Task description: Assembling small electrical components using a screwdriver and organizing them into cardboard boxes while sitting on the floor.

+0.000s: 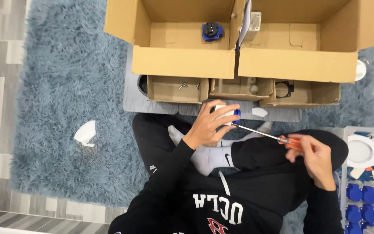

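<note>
Over our crossed legs, we hold a small white part [224,113] with a blue end, left hand [208,125] wrapped around it, fingers curled over the top, thumb underneath. It sits just in front of the grey board [130,97], below the row of small boxes.

Right hand [314,158] is closed around the orange handle of a screwdriver [268,135]. Shaft runs up-left, tip touching the blue end of the part. Fingers are pressed together on the handle, not spread.

Ahead of us, 2 big open cartons stand side by side. The left carton [182,63] has a blue-and-black part [212,31] on its floor. The right carton [297,65] has a white box-shaped piece [253,24] at its near-left corner, with a sheet of paper [245,21] leaning between the 2 cartons.

Below them, 3 small open boxes sit on the board: the left [177,89] holds a few screws, the middle [241,88] holds small white bits, the right [301,92] holds a black frame [284,89].

A white scrap [85,133] lies on the blue shag rug [66,86], well left of us. Another white scrap [259,112] lies on the board near the part.

At right, a tray [345,173] holds white round discs [362,151] and rows of blue parts [369,201].
</note>
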